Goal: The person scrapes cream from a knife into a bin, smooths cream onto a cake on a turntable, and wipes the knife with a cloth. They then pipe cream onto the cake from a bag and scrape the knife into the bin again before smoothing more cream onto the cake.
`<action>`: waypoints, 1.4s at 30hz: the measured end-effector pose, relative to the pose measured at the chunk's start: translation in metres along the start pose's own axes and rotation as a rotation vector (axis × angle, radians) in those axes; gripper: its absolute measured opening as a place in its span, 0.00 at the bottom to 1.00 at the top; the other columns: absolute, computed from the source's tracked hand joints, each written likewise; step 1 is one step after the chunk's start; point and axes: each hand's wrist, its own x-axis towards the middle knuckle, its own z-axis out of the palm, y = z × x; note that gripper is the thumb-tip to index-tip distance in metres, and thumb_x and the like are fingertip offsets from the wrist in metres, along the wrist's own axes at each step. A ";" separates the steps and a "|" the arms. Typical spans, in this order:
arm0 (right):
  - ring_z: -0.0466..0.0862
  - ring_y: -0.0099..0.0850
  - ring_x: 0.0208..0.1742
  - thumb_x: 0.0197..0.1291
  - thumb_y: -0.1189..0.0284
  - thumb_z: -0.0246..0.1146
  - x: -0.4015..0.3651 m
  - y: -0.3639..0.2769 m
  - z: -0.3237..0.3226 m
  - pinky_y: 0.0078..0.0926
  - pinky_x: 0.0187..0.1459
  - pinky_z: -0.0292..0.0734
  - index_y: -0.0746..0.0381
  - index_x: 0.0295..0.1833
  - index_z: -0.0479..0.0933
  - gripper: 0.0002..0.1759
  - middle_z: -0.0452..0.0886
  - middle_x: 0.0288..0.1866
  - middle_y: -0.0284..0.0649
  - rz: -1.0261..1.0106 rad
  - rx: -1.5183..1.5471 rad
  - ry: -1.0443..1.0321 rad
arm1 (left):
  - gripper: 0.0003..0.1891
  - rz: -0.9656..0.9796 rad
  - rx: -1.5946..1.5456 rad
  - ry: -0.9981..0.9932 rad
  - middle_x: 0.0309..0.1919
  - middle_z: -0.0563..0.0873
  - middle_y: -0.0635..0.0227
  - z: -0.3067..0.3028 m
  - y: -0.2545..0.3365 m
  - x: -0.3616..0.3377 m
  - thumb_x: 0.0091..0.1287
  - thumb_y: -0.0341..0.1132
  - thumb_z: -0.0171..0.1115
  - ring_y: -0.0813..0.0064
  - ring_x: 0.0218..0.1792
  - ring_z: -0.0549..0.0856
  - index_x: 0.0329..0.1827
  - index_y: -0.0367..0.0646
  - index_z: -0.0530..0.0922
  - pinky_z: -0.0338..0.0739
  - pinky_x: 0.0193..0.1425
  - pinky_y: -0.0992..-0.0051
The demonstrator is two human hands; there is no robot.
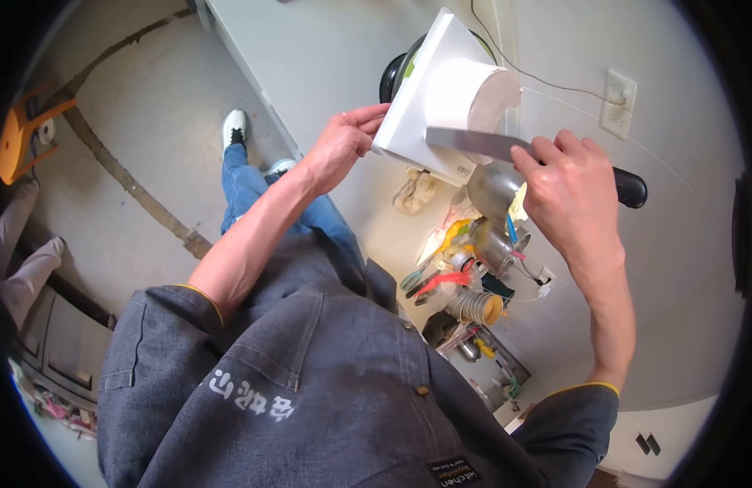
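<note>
Pale table [311, 49], steel bowl [487, 192], stacked cups [472, 307], crumpled beige item [415, 192], perhaps a cloth

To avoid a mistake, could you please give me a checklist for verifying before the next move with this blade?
1. Right grip closed on the black-handled blade: ok.
2. Left grip at the edge of the white board: ok; how firmly it steadies the board, cannot tell.
3. Left fingers apart from the blade: ok, a gap shows.
4. Blade touching the white, cake-like cylinder: cannot tell; it overlaps the side in this view.
5. Cylinder's outer rim even: not ok, it looks ragged.
</note>
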 end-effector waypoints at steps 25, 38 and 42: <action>0.86 0.39 0.34 0.55 0.76 0.70 0.028 0.051 0.012 0.39 0.36 0.83 0.56 0.38 0.88 0.05 0.85 0.28 0.37 0.180 0.062 0.165 | 0.41 -0.100 0.138 0.048 0.77 0.79 0.49 0.004 0.002 -0.003 0.56 0.12 0.45 0.62 0.79 0.77 0.80 0.26 0.69 0.70 0.83 0.69; 0.84 0.35 0.36 0.49 0.75 0.69 0.008 0.026 0.005 0.35 0.37 0.79 0.57 0.41 0.89 0.12 0.83 0.29 0.34 0.097 0.004 0.194 | 0.41 -0.127 0.141 0.003 0.78 0.78 0.52 0.008 -0.016 -0.011 0.57 0.13 0.46 0.63 0.81 0.74 0.81 0.28 0.69 0.67 0.83 0.66; 0.84 0.34 0.36 0.49 0.76 0.71 0.008 0.036 0.012 0.35 0.37 0.79 0.56 0.42 0.90 0.13 0.82 0.29 0.34 0.107 0.035 0.177 | 0.42 -0.134 0.178 0.026 0.79 0.78 0.55 0.008 -0.020 -0.010 0.57 0.13 0.46 0.65 0.81 0.74 0.83 0.33 0.69 0.67 0.82 0.67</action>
